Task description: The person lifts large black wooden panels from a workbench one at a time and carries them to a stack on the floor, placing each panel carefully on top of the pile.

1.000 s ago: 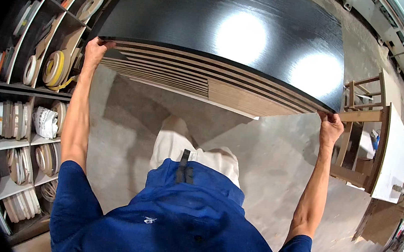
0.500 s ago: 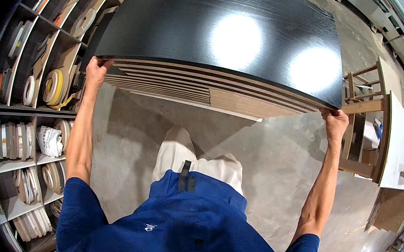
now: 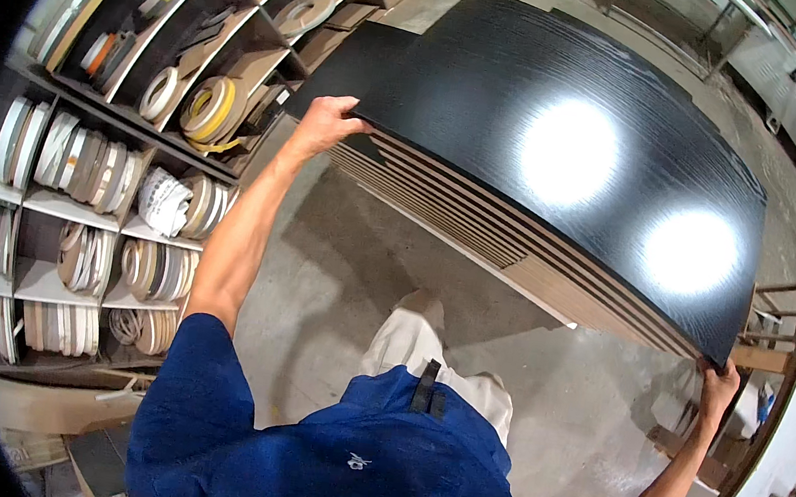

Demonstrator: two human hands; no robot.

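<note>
A large glossy black wood-grain panel (image 3: 477, 89) lies on top of a stack of boards (image 3: 480, 229), whose brown edges show in layers below it. My left hand (image 3: 327, 126) is closed on the panel's near left corner, thumb at its edge. At the near right corner my right hand (image 3: 719, 387) grips the same panel, its fingers partly hidden by the edge. Another black panel surface (image 3: 347, 58) shows beyond the left end of the top one. How far the top panel is raised off the stack, if at all, I cannot tell.
Shelving (image 3: 136, 157) with many edge-banding rolls, among them a yellow one (image 3: 214, 112), stands along the left. Concrete floor (image 3: 337, 340) lies between me and the stack. At right are a wooden frame (image 3: 767, 358) and a white board (image 3: 781, 445).
My view has turned, so the stack now sits further right and slants down to the right. Both hands keep their corners. More black surface shows beyond the top panel's left end and far edge.
</note>
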